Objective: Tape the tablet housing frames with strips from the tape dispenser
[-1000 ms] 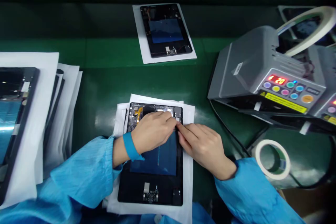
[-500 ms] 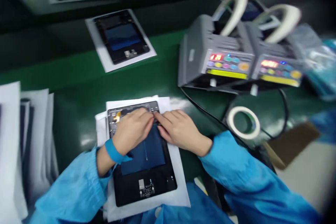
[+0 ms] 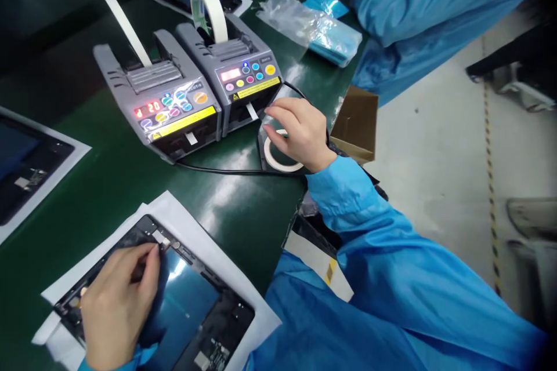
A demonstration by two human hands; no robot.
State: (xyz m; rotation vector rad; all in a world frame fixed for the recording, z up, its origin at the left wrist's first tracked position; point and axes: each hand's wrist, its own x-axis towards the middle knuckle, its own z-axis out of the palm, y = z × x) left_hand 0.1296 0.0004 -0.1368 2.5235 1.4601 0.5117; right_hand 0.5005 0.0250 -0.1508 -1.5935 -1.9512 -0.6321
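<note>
An opened tablet point(image 3: 235, 307) with a dark blue battery panel point(image 3: 185, 301) lies on white sheets point(image 3: 174, 214) in front of me. My left hand point(image 3: 117, 301) rests over it, thumb and forefinger pinched at small parts near its upper edge; what sits between the fingertips is too small to make out. My right hand point(image 3: 302, 130) is raised over a roll of white tape point(image 3: 272, 159), thumb and fingers apart, nothing visible in them. Its fingertips are close to a short tape end point(image 3: 252, 111) sticking out of the right tape dispenser point(image 3: 248, 52).
Another tape dispenser point(image 3: 167, 93) stands beside it, with a black cable point(image 3: 226, 171) in front. More opened tablets point(image 3: 35, 156) lie on white sheets. A cardboard box point(image 3: 357, 122), plastic-bagged blue items point(image 3: 335, 40) and a co-worker's sleeve point(image 3: 400, 6) are at the right.
My right hand has left the tablet and moved out to the right, up to the tape dispenser. The left hand stays at the tablet. The view has swung to the right.
</note>
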